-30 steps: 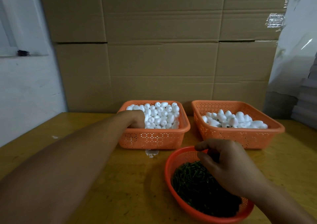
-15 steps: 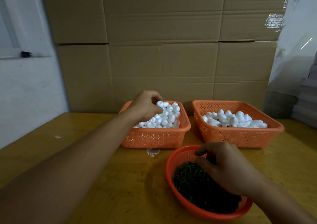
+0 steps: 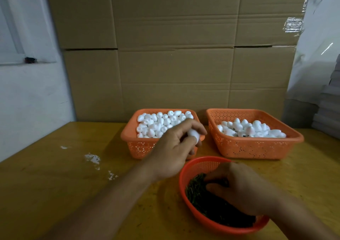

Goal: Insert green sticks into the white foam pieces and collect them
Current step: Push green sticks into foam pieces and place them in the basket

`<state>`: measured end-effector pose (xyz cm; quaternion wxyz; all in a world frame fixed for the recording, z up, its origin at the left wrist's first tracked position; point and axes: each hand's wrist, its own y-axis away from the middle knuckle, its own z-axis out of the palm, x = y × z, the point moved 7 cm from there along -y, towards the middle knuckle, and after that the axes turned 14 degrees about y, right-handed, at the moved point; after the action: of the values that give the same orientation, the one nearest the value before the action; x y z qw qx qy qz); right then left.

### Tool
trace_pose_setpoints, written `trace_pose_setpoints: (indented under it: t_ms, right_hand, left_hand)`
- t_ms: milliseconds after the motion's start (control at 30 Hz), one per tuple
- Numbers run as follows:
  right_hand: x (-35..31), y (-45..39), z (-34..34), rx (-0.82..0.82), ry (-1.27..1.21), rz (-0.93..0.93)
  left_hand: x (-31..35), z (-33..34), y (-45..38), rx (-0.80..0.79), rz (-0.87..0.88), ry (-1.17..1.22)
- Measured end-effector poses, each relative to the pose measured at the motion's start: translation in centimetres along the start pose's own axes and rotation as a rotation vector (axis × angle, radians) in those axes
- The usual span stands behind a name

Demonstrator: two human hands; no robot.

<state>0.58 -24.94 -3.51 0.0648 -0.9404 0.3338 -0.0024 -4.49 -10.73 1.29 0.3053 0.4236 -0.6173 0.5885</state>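
My left hand [image 3: 173,147] holds a white foam piece [image 3: 194,134] between thumb and fingers, in front of the left orange basket [image 3: 128,134] that is full of loose foam pieces. My right hand [image 3: 237,188] reaches down into the round red basket [image 3: 200,164], fingers curled among the dark green sticks [image 3: 198,193]; whether it holds one is hidden. The right orange basket [image 3: 257,147] holds a smaller heap of foam pieces [image 3: 250,129].
All three baskets stand on a yellow wooden table [image 3: 73,184] with white foam crumbs [image 3: 93,158] at the left. Stacked cardboard boxes [image 3: 174,55] form a wall right behind the baskets. A white wall is at the left, grey stacked sheets at the right.
My left hand lifted out of the left basket with a foam piece and moved toward me and to the right. My right hand sank deeper into the green sticks.
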Motion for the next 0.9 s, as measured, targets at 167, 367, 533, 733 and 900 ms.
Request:
trace_pose_setpoints:
  t_ms: [167,367,533,733,900]
  right_hand:
    - [-0.9,0.3,0.6,-0.052,0.134,-0.068]
    - [-1.0,0.6,1.1,-0.114,0.201,-0.031]
    - [-1.2,0.3,1.5,-0.111,0.239,0.019]
    - [-1.3,0.2,1.6,-0.098,0.223,0.033]
    - [-0.8,0.0,1.2,-0.094,0.135,0.055]
  left_hand:
    - [-1.2,2.1,2.5,-0.154,-0.04,0.043]
    - [-1.8,3.2,3.7,-0.171,-0.031,0.045]
    - [-1.8,3.6,3.7,-0.177,-0.037,0.048]
    - [-2.4,3.1,3.5,-0.089,-0.046,-0.01]
    - [-2.5,3.0,3.7,-0.051,-0.083,0.096]
